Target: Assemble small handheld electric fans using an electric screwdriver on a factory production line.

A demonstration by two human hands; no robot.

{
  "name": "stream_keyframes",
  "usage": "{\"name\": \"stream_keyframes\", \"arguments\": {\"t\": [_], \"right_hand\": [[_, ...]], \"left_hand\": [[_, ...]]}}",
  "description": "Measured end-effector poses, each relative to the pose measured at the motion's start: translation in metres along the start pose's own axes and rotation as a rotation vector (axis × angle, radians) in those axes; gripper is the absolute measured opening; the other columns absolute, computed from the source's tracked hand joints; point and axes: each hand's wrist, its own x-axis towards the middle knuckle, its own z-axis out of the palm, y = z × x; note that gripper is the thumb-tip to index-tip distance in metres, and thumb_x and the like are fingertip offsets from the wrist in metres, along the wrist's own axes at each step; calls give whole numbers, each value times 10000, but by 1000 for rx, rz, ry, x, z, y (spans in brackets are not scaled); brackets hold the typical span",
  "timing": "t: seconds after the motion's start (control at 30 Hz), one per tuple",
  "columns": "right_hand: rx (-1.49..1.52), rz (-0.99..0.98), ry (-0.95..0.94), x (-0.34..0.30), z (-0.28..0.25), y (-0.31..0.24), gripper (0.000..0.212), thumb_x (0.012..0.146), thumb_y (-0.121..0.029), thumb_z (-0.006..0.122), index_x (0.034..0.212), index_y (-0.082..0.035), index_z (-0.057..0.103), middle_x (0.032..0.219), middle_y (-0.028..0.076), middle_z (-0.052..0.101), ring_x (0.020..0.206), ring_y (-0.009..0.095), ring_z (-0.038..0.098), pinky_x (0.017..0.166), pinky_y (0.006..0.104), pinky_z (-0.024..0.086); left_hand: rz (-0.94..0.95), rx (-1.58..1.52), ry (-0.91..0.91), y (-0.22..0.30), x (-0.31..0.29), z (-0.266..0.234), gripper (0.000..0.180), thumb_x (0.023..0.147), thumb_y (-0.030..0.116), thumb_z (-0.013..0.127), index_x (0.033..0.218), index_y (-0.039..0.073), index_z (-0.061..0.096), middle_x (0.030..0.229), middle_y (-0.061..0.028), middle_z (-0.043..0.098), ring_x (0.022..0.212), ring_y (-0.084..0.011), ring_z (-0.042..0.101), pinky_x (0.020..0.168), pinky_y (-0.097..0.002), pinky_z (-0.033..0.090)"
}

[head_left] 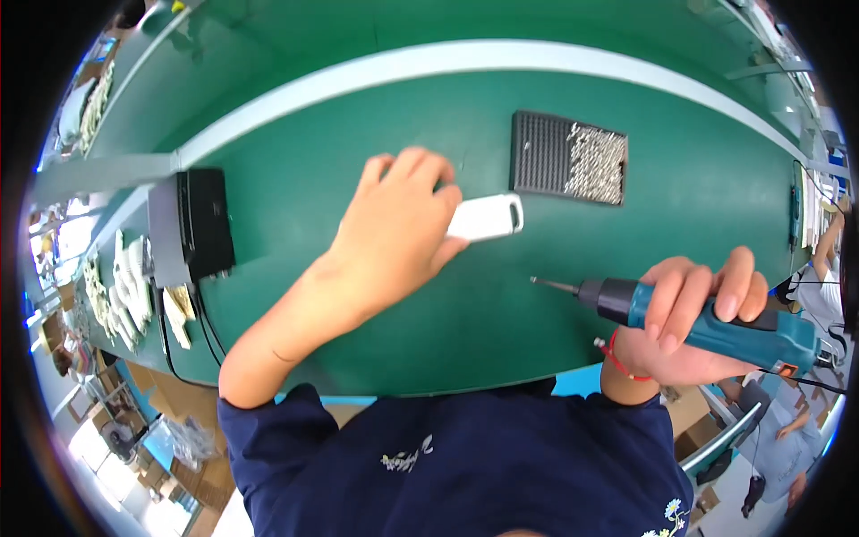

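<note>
My left hand [398,224] is over the middle of the green table, closed on one end of a flat white piece [488,217]. A dark-edged slot shows at that piece's free right end; the rest is covered by my fingers. At the right, my right hand [693,309] wraps round a teal and black electric screwdriver [617,300]. Its thin bit points left, apart from the white piece. Beyond both hands lies a black ridged tray [543,157], its right part covered with many small silvery screws [598,166].
A black box-shaped device [206,224] with cables stands at the table's left, near pale gloves [132,282]. A white bar [429,63] curves across the far side. Another screwdriver [794,215] is by the right edge. Other people are at the far right.
</note>
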Motion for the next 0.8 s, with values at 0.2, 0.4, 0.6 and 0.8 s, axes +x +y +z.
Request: {"name": "stream_keyframes", "arguments": {"t": [0.2, 0.4, 0.6, 0.8], "right_hand": [[-17, -102, 23, 3, -10, 3, 533, 940, -542, 493, 1004, -13, 484, 942, 81, 478, 451, 186, 519, 393, 316, 438], [-5, -230, 187, -4, -3, -4, 560, 898, -553, 558, 947, -8, 441, 889, 67, 415, 426, 133, 423, 335, 263, 336], [-34, -180, 98, -5, -9, 0, 560, 961, -516, 432, 948, 44, 431, 919, 93, 402, 433, 152, 462, 373, 255, 400], [-64, -163, 78, 6, -6, 11, 528, 960, -496, 422, 929, 31, 410, 915, 96, 394, 429, 135, 416, 360, 244, 352]], "left_hand": [[-69, 60, -15, 11, -1, -27, 249, 789, 169, 706, 916, 37, 538, 796, -91, 614, 790, -284, 630, 816, -392, 465], [-68, 340, 212, 4, 3, 6, 57, 792, 134, 568, 823, 88, 584, 787, -75, 615, 678, -251, 615, 592, -376, 488], [-92, 496, 229, 23, -15, 41, 423, 845, 190, 548, 1220, -6, 568, 854, -79, 594, 810, -228, 563, 869, -399, 416], [-92, 551, 176, 40, -34, 50, 563, 856, 218, 527, 1379, 15, 482, 928, -98, 546, 926, -257, 516, 970, -444, 384]]}}
